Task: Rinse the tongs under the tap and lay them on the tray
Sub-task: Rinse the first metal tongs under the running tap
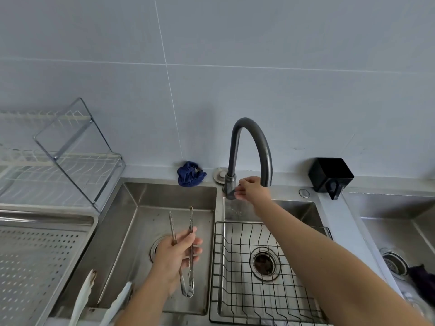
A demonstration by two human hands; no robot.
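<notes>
The tongs [191, 228] hang over the left sink basin [141, 208], tips pointing away and arms sprung apart. The left hand [175, 252] has its fingers curled round them at mid-length. The right hand [251, 189] reaches across, and its fingers close on the base of the tap [249, 128]. The spout points at the right basin, so water would likely miss the tongs unless they are moved across. Once wet, they could slip from that one-handed grip before reaching the tray [35, 255].

Polished, glossy metal in the tongs [191, 220], dark matt metal in the tap [247, 122]. Brushed steel with a dull sheen for the sink basin [141, 198], perforated satin steel for the tray [35, 255]. Black coated wire in the wire basket [237, 223], soft crumpled blue cloth [189, 176].
</notes>
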